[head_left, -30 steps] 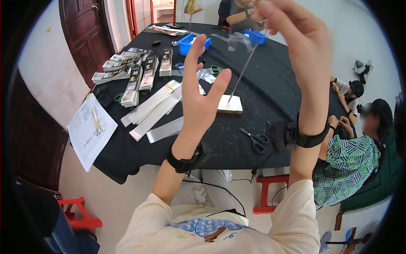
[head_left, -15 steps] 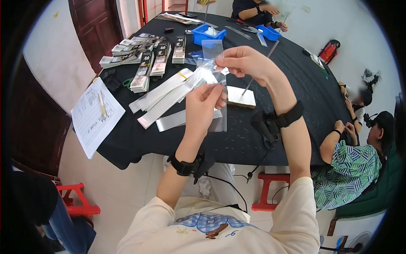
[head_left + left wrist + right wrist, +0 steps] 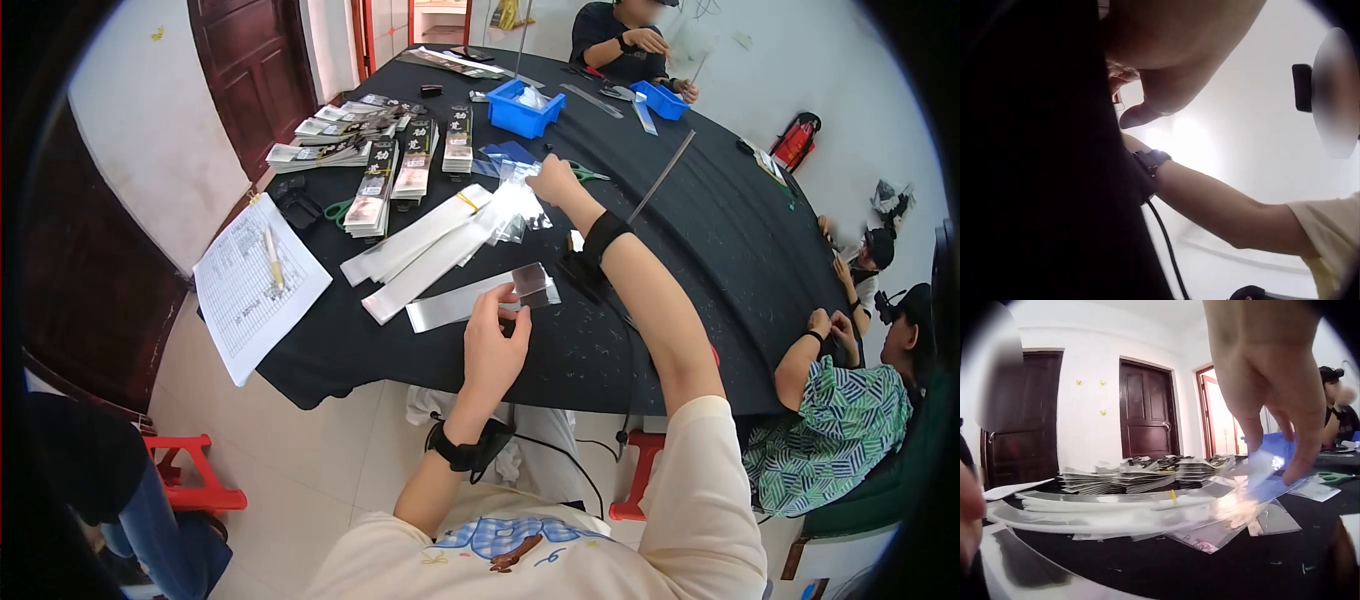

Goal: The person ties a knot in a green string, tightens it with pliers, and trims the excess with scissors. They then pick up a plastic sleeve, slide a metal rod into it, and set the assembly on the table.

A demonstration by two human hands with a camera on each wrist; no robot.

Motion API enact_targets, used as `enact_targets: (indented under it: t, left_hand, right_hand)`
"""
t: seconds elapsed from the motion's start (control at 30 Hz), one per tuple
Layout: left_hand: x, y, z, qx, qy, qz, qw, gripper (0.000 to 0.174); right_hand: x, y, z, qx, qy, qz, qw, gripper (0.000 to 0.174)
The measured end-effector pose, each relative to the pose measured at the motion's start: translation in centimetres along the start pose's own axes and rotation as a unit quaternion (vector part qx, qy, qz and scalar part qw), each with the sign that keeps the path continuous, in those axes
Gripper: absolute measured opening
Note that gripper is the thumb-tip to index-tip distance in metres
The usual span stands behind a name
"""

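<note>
My left hand [image 3: 492, 345] is over the near strip, fingers bent and thumb apart, fingertips right at the clear end of a whitish plastic sleeve [image 3: 445, 309]. In the left wrist view the left thumb [image 3: 1141, 115] hangs free of the fingers; black cloth covers much of that view. My right hand [image 3: 556, 184] reaches down to a heap of clear plastic sleeves [image 3: 515, 212]. Its fingers point downward and spread at the shiny film [image 3: 1244, 500] in the right wrist view. Beside it lies a bundle of sleeves [image 3: 410, 240] with a yellow band.
Stacks of printed packets [image 3: 375, 190] lie at the back left, with a blue bin [image 3: 525, 112] behind. A thin metal rod [image 3: 663, 177] rises beyond my right wrist. Green-handled scissors [image 3: 588, 173] and a clipboard sheet [image 3: 255, 300] are on the cloth. Other people sit around.
Both hands came down from the air, held a long clear sleeve together, then parted. The right hand moved over the heap of sleeves; the left moved nearer the front sleeve.
</note>
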State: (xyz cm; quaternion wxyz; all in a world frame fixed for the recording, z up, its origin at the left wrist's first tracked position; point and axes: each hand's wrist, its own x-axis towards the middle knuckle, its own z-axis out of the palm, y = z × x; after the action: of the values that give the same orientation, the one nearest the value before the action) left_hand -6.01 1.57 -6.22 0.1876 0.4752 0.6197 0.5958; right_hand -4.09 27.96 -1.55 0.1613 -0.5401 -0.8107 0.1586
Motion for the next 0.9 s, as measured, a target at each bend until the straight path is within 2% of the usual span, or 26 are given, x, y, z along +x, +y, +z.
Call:
enact_targets:
  t: [0.03, 0.07, 0.13, 0.17, 0.2, 0.27, 0.33, 0.5, 0.77, 0.83, 0.9]
  left_hand:
    - [-0.2, -0.1, 0.0, -0.01, -0.004, -0.013, 1.0, 0.029]
    - [-0.2, -0.1, 0.1, -0.013, -0.007, -0.017, 1.0, 0.029]
    - [-0.1, -0.3, -0.1, 0.12, 0.049, 0.137, 0.982, 0.027]
    - [-0.3, 0.5, -0.5, 0.136, 0.033, 0.128, 0.982, 0.027]
    - [-0.3, 0.8, -0.8, 0.133, 0.031, 0.123, 0.983, 0.027]
    - [-0.5, 0.7, -1.2, 0.21, 0.016, 0.163, 0.964, 0.029]
    - [-0.4, -0.6, -0.8, 0.267, 0.004, 0.152, 0.952, 0.036]
    - [-1.2, -1.9, -0.5, 0.303, -0.051, 0.143, 0.941, 0.042]
    - [-1.2, -2.0, -0.4, 0.286, -0.057, 0.147, 0.945, 0.038]
    - [-0.9, -2.1, -0.4, 0.295, -0.056, 0.147, 0.942, 0.037]
    - [-0.7, -2.1, -0.5, 0.187, -0.028, 0.13, 0.973, 0.031]
  right_hand:
    - [-0.1, 0.7, 0.5, -0.041, 0.051, -0.042, 0.997, 0.044]
    - [-1.1, 0.6, 0.1, -0.044, 0.048, -0.038, 0.997, 0.044]
    - [-5.1, -1.5, -2.7, -0.042, 0.049, -0.148, 0.987, 0.06]
    - [-8.1, -2.5, -4.3, -0.086, 0.082, -0.204, 0.972, 0.06]
    - [-11.5, -3.4, -5.7, -0.129, 0.112, -0.26, 0.95, 0.06]
    - [-16.3, -3.9, -7.1, -0.267, 0.242, -0.347, 0.866, 0.054]
    - [-20.8, -4.2, -8.3, -0.323, 0.239, -0.372, 0.837, 0.052]
    - [-26.9, -2.2, -8.0, -0.322, 0.184, -0.382, 0.847, 0.06]
    - [-28.9, 0.1, -6.6, -0.343, 0.158, -0.373, 0.848, 0.065]
    - [-29.0, 0.3, -6.6, -0.39, 0.161, -0.378, 0.824, 0.067]
    - [-29.0, 0.4, -6.6, -0.4, 0.153, -0.379, 0.821, 0.067]
